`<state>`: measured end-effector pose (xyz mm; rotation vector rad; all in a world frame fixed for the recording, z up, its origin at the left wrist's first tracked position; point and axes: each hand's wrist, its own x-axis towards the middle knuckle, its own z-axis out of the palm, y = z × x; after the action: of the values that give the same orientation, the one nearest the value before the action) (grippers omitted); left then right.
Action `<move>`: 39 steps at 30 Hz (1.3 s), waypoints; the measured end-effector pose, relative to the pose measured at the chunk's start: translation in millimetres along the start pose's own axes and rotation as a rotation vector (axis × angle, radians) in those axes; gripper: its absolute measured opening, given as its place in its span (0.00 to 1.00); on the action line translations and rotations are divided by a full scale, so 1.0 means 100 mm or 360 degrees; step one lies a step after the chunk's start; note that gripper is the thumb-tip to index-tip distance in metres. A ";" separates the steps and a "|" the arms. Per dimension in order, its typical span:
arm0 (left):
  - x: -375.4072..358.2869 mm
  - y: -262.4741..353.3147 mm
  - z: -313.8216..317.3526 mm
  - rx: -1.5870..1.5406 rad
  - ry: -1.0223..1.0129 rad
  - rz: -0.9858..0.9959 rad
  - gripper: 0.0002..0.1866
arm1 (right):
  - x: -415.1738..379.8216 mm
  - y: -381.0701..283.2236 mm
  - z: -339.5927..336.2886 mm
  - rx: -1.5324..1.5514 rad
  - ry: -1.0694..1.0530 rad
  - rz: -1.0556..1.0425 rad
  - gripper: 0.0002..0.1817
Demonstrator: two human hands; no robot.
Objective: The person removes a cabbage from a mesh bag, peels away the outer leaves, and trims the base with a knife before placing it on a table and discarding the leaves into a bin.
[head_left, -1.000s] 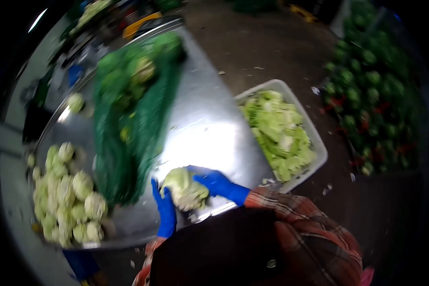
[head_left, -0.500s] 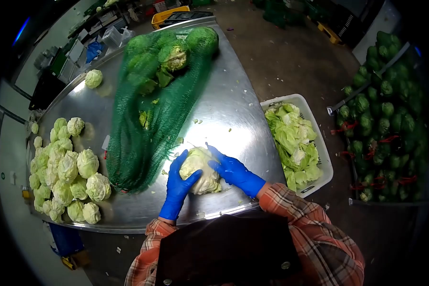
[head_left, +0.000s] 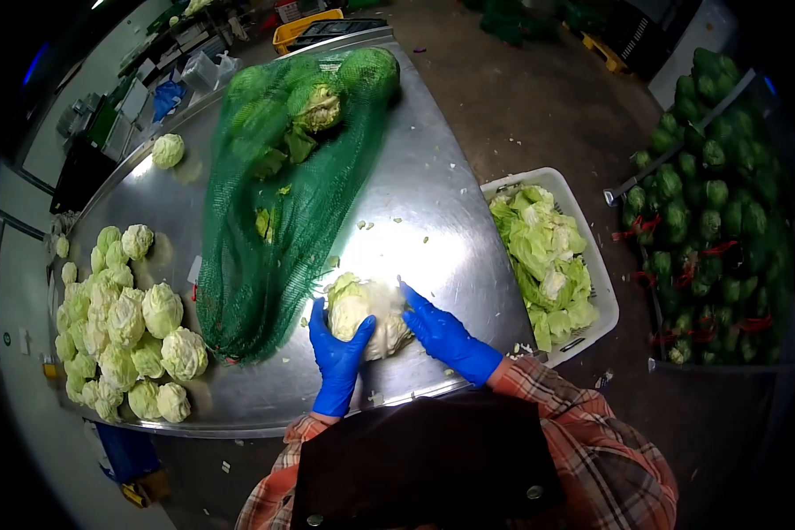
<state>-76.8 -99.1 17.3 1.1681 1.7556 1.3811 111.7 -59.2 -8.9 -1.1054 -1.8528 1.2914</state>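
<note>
A pale, trimmed cabbage (head_left: 362, 316) lies on the steel table in front of me, partly blurred along its upper right. My left hand (head_left: 337, 353), in a blue glove, cups its left side, with the thumb pressed across the front. Against the right side of the same cabbage rests my right hand (head_left: 450, 336), also blue-gloved, its fingers along the edge and their tips partly hidden. Just beyond lies a green mesh sack (head_left: 261, 256) with several cabbages inside its far end. Small leaf scraps are scattered around the cabbage.
Several peeled cabbages (head_left: 124, 318) are heaped on the left of the steel table (head_left: 415, 177); a single cabbage (head_left: 168, 151) sits farther back. Beside the right edge stands a white crate (head_left: 602, 305) of loose leaves. Stacked green cabbages in mesh sacks (head_left: 707, 221) are farther right.
The cabbage has shifted slightly between my hands. My right hand has moved a little right, off the top to its side; my left hand has drawn slightly lower.
</note>
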 end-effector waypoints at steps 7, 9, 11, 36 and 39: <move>0.03 -0.15 0.03 0.0230 0.0018 0.0158 0.40 | 0.18 -0.07 -0.01 0.0003 -0.0178 0.0293 0.30; 0.10 -0.25 0.07 0.0124 0.0006 0.0062 0.41 | 0.28 0.06 0.02 -0.0092 -0.0134 0.0260 0.30; 0.10 -0.15 0.09 0.0203 0.0000 0.0110 0.41 | 0.45 0.19 0.02 0.0147 -0.0051 0.0249 0.28; -0.20 -0.16 -0.32 0.0294 -0.0032 -0.0059 0.66 | 0.21 -0.50 0.07 -0.0497 -0.0295 -0.0169 0.37; -0.24 -0.10 -0.22 0.0468 -0.0028 -0.0007 0.65 | 0.32 -0.51 0.20 -0.0503 -0.0299 -0.0115 0.35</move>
<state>-88.5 -130.7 12.1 1.3226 1.9955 1.1314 65.5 -48.5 33.2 -1.0920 -2.2749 1.1185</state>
